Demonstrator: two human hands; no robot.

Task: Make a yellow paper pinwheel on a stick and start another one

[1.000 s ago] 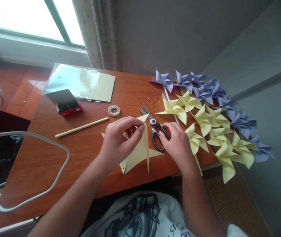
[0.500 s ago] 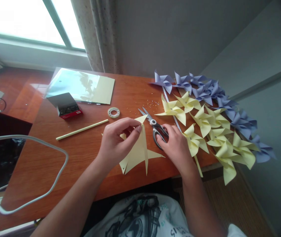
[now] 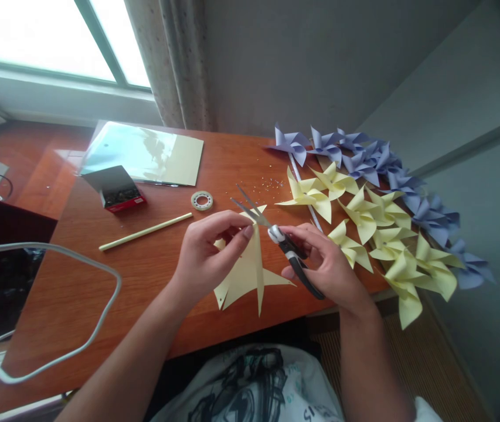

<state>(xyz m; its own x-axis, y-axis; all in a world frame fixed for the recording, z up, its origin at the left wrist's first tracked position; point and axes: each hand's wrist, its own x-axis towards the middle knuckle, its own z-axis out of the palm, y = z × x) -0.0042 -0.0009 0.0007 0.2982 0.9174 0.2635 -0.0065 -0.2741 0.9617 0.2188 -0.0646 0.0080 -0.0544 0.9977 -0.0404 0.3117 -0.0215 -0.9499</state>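
A cut sheet of yellow paper [image 3: 241, 274] was positioned at the centre of the frame, one part pinched between the thumb and fingers of the left hand [image 3: 208, 249]. Scissors [image 3: 275, 234] were gripped in the right hand [image 3: 335, 266], their parted blades directed toward the upper left; contact with the paper could not be determined. A tape roll [image 3: 202, 201] and a yellow stick [image 3: 144, 232] were placed left of centre, yellow pinwheels [image 3: 361, 215] at right.

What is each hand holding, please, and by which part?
Left hand: cut yellow paper, pinched by its raised part; right hand: scissors, by their handles.
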